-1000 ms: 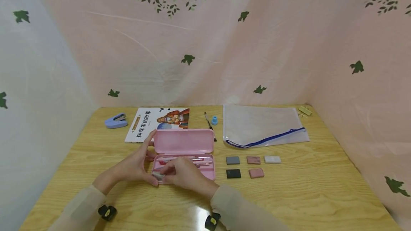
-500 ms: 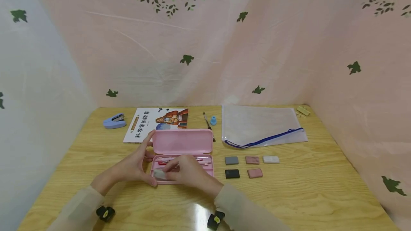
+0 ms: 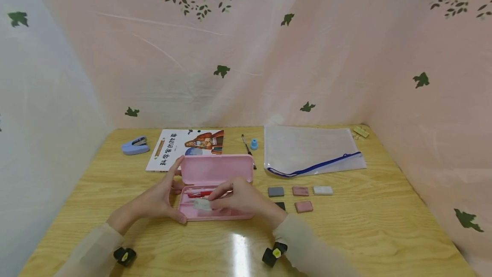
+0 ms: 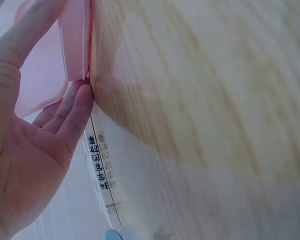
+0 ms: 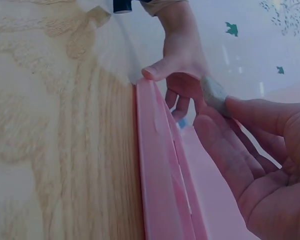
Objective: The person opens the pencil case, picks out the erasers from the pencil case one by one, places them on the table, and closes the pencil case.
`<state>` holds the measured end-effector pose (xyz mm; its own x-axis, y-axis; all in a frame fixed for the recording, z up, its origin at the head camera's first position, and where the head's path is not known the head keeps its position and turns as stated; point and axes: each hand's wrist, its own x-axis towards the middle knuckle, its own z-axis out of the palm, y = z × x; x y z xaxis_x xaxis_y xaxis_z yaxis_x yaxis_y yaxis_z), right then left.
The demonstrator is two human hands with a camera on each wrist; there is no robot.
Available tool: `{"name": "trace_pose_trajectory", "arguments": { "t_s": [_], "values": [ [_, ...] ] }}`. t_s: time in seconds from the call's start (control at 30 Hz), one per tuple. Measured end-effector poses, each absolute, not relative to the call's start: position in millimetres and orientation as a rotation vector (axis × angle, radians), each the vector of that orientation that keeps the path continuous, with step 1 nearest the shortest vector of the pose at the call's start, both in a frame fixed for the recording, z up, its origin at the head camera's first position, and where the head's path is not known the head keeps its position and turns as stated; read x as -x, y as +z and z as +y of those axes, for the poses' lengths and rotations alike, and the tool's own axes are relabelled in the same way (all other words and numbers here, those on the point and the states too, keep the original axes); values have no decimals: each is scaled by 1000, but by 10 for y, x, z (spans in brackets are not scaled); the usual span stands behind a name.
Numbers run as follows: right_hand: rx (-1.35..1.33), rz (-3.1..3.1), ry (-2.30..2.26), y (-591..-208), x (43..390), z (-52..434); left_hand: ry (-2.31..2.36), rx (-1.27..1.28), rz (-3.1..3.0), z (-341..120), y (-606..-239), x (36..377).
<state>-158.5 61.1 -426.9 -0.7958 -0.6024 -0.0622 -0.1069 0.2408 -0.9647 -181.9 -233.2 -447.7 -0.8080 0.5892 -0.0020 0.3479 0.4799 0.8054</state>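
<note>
Two fingertips of the right hand (image 3: 240, 198) pinch a grey eraser (image 3: 201, 204) over the case (image 3: 215, 213); loosely held, it may drop outside, though the left hand (image 3: 163, 198) braces the case's end.

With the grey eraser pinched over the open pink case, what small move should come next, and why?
Probably lower the grey eraser into the case's tray and let go. The right hand pinches it just above the open pink pencil case, pens lie further back in the tray, and the left hand steadies the case's left end.
</note>
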Motion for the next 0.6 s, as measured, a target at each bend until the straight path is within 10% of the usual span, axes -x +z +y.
{"name": "trace_pose_trajectory", "arguments": {
  "t_s": [0.6],
  "values": [
    [659,1931,-1496,-4049,1569,1462,1227,-773,2452,-2340,-4466,1804]
  ]
}}
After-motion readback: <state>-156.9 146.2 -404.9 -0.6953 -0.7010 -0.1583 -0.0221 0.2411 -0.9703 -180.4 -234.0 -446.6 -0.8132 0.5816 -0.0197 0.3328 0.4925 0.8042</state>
